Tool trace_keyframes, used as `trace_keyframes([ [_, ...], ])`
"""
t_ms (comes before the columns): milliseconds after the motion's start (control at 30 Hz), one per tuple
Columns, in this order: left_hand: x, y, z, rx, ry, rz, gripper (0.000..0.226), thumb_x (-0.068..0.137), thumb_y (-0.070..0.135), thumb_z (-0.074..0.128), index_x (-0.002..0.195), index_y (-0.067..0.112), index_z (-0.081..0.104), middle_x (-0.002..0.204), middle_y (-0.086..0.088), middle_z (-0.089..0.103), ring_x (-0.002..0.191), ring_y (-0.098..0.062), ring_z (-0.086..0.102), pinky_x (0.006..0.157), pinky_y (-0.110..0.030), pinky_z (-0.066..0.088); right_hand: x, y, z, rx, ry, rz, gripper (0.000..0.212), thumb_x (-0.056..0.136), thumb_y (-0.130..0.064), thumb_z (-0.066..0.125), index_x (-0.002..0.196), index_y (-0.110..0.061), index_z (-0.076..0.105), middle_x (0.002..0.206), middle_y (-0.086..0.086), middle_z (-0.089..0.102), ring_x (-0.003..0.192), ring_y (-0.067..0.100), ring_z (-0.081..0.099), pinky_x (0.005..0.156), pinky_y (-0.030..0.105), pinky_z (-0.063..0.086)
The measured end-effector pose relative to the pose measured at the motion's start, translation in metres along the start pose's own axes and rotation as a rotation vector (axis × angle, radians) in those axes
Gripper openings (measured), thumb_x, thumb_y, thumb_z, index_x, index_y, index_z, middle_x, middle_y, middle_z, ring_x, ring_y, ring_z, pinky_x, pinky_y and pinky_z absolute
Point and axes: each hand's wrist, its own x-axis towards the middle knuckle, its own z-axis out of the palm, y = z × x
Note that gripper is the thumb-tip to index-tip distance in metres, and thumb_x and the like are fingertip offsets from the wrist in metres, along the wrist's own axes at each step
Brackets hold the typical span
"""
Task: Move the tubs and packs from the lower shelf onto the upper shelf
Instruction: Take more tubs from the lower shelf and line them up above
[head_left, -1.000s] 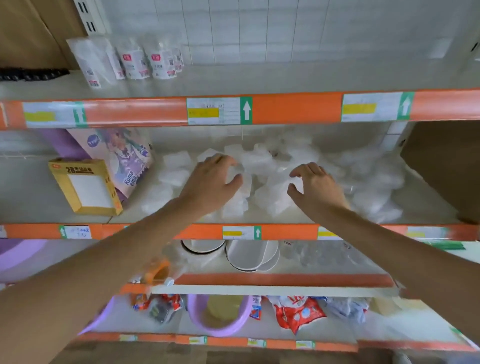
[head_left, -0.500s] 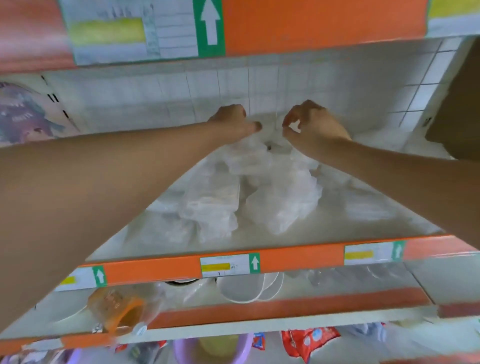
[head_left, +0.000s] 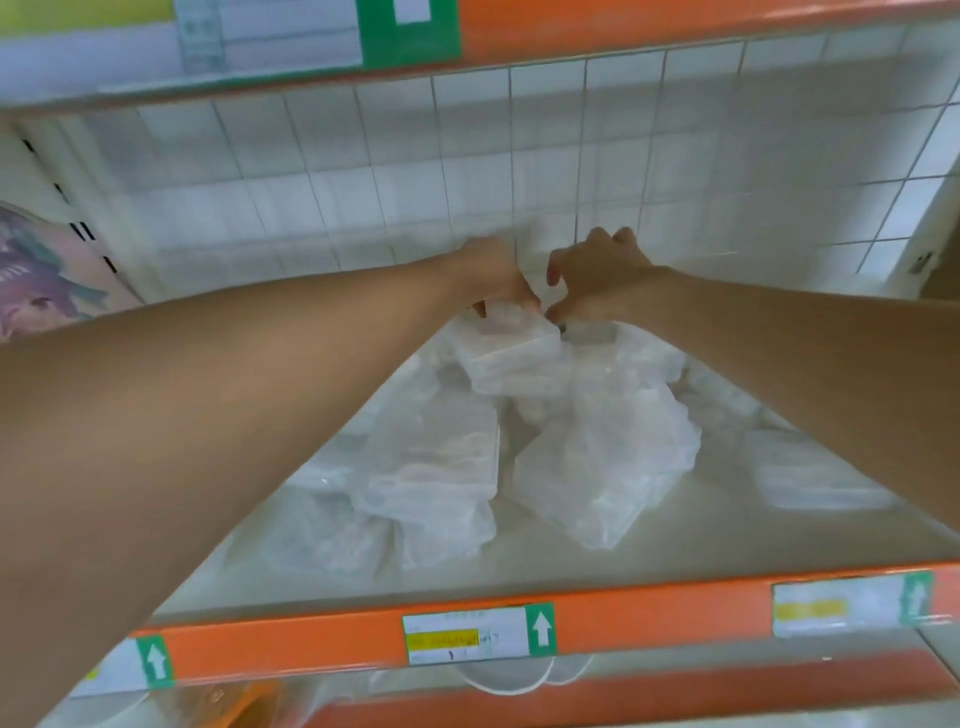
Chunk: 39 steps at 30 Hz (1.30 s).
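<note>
Left hand (head_left: 493, 273): curled, gripping a clear pack (head_left: 514, 358) by its top.
Right hand (head_left: 605, 275): curled, pinching the neighbouring pack (head_left: 623, 415).
Place: both on the shelf (head_left: 675, 545), under the hands.
Tag (head_left: 478, 634): white arrow, print unreadable.

I count two hands: my left hand (head_left: 493, 275) and my right hand (head_left: 605, 273). The clear packs (head_left: 431, 467) lie in a heap. I can count five for sure, and the others are too blurry to count. One, the top pack (head_left: 514, 358), is in my fingers (head_left: 597, 241). The near orange shelf edge (head_left: 649, 618) has three price labels (head_left: 478, 631). The upper orange edge (head_left: 623, 21) shows one label (head_left: 270, 36). On the left is one pink picture pack (head_left: 36, 275).
</note>
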Motion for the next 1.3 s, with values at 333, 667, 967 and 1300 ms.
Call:
trace_keyframes([
  [333, -0.018, -0.04, -0.021, -0.004, 0.037, 0.189, 0.071, 0.078, 0.016, 0.079, 0.141, 0.015, 0.046, 0.135, -0.006, 0.053, 0.121, -0.02, 0.052, 0.088, -0.024, 0.042, 0.009, -0.015, 0.002, 0.05, 0.019, 0.083, 0.054, 0.082, -0.052, 0.066, 0.12, -0.018, 0.052, 0.099, 0.002, 0.057, 0.112, 0.026, 0.047, 0.097, 0.043, 0.027],
  [667, -0.026, -0.029, -0.02, 0.415, -0.037, 0.138, 0.05, 0.085, 0.011, 0.066, 0.132, 0.006, 0.048, 0.121, -0.011, 0.048, 0.094, -0.028, 0.054, 0.083, -0.039, 0.053, -0.019, -0.009, -0.014, 0.132, 0.229, -0.106, 0.06, 0.075, -0.039, 0.075, 0.129, -0.026, 0.052, 0.12, 0.005, 0.046, 0.11, 0.025, 0.051, 0.101, 0.039, 0.031],
  [967, -0.049, -0.044, -0.026, 0.458, 0.173, 0.127, 0.046, 0.075, 0.024, 0.079, 0.11, 0.005, 0.056, 0.125, -0.019, 0.043, 0.102, -0.033, 0.047, 0.081, -0.036, 0.038, -0.042, 0.011, -0.021, 0.157, 0.315, -0.094, 0.078, 0.074, -0.02, 0.079, 0.138, -0.013, 0.035, 0.123, 0.012, 0.053, 0.105, 0.031, 0.054, 0.097, 0.041, 0.038],
  [1300, -0.091, -0.055, -0.026, 0.383, 0.482, 0.27, 0.048, 0.073, 0.017, 0.063, 0.116, 0.007, 0.042, 0.09, -0.007, 0.049, 0.079, -0.027, 0.047, 0.078, -0.036, 0.032, -0.073, 0.001, -0.031, 0.073, 0.37, 0.046, 0.061, 0.075, -0.026, 0.071, 0.124, -0.012, 0.039, 0.114, 0.011, 0.055, 0.095, 0.029, 0.052, 0.095, 0.04, 0.034],
])
